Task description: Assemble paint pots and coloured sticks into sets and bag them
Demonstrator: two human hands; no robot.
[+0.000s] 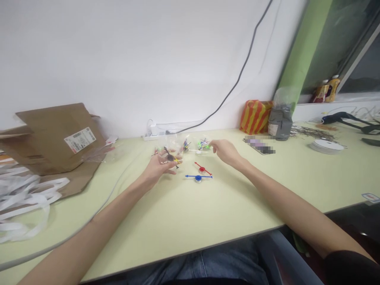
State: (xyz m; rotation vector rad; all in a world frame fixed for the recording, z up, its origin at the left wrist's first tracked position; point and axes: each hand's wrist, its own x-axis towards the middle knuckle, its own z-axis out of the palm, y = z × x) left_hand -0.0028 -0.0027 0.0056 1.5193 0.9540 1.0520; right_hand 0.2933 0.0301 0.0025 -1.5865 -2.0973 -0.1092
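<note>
My left hand (162, 163) is closed around a black arrow spinner (170, 157), and a yellow arrow piece (177, 160) shows by its fingertips. My right hand (225, 150) has its fingers bent together beside a cluster of green and purple arrow pieces (204, 145); what they grip, if anything, is too small to tell. Between the hands, a red arrow spinner (202, 169) and a blue arrow spinner (198, 178) lie on the table, each on a clear round base. Another bunch of blue and yellow arrow pieces (186, 145) sits in clear plastic behind them.
At left stand an opened cardboard box (59, 138) and a heap of white strap (26, 198). A grey cable (109, 194) crosses the table. To the right are a phone (259, 145), a striped bag (254, 116), a grey pouch (280, 122) and a white spool (326, 145).
</note>
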